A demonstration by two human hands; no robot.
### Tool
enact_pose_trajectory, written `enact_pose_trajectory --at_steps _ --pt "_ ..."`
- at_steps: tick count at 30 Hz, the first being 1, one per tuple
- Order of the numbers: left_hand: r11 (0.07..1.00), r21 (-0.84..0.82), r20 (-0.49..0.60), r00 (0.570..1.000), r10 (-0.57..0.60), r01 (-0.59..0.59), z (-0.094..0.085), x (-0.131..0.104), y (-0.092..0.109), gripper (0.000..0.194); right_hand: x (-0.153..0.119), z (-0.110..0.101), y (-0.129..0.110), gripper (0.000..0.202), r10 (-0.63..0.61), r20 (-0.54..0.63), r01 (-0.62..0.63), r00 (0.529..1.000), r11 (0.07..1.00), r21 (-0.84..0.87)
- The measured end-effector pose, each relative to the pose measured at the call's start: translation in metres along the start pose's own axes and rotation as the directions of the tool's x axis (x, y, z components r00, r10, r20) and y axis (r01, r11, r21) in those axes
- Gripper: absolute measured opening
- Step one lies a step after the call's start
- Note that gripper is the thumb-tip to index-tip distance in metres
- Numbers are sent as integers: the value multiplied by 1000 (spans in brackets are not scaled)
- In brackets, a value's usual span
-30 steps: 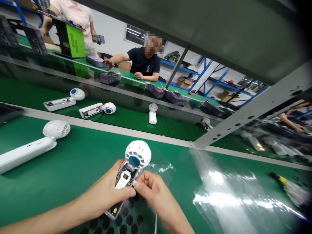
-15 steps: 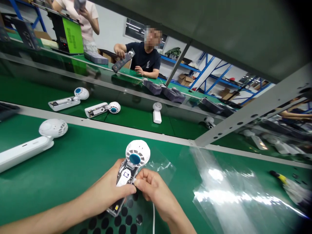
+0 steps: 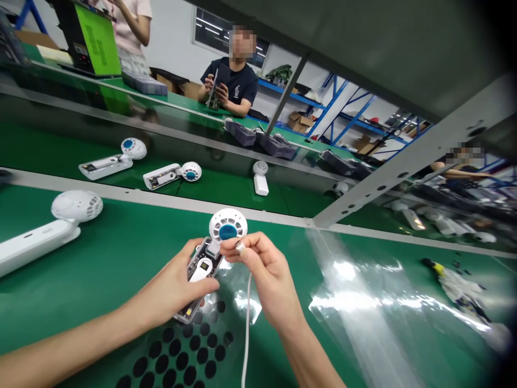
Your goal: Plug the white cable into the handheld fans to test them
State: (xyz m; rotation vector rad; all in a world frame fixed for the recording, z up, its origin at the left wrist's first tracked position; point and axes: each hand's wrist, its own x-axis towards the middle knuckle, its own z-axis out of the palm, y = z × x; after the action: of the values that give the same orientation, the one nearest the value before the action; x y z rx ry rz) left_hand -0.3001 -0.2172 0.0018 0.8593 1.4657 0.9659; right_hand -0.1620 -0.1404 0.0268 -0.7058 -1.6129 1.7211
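At nine o'clock on the tabletop (image 3: 121, 258), a white fan (image 3: 76, 207) lies smooth side up. At seven o'clock the left hand (image 3: 177, 285) is clamped around an opened fan (image 3: 212, 249), probably to steady it with its circuitry (image 3: 204, 267) exposed; apart from it, the right hand (image 3: 264, 264) pinches a white cable (image 3: 246, 323) by its plug (image 3: 239, 247), seemingly for fine control.

The bare left hand (image 3: 177, 283) hid part of the clear-cased, round-headed white fan (image 3: 212, 247), whose square dark display (image 3: 204, 266) was too small to read. The bottom edge cut off the thin white cable (image 3: 246, 323).
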Motion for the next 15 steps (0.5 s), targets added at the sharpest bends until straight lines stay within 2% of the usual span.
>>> enact_pose_trajectory --at_steps 1,3,5,7,10,12,15 --pt "1000 -14 4 1000 -11 11 2 -2 -1 56 4 -2 4 9 3 -28 -2 1000 1000 29" --pt "995 -80 12 999 -52 52 3 -5 -4 60 8 -9 15 14 41 -96 -45 995 998 -36" --pt "983 -160 5 996 -90 89 2 -6 -12 61 7 -16 28 19 74 -182 -113 981 970 -217" --pt "970 -214 -13 992 -122 116 0 -5 -22 58 0 -18 42 18 81 -234 -171 969 903 -395" --pt "974 -212 -4 997 -80 77 0 -4 -37 49 -13 -13 61 4 107 -177 -190 978 806 -561" --pt "985 -171 -11 999 -34 32 1 -5 -42 46 -19 -6 69 8 112 -127 -169 986 726 -667" --pt "996 -79 -92 995 -35 28 5 -5 -41 50 -21 0 75 14 110 -91 -140 990 621 -771"
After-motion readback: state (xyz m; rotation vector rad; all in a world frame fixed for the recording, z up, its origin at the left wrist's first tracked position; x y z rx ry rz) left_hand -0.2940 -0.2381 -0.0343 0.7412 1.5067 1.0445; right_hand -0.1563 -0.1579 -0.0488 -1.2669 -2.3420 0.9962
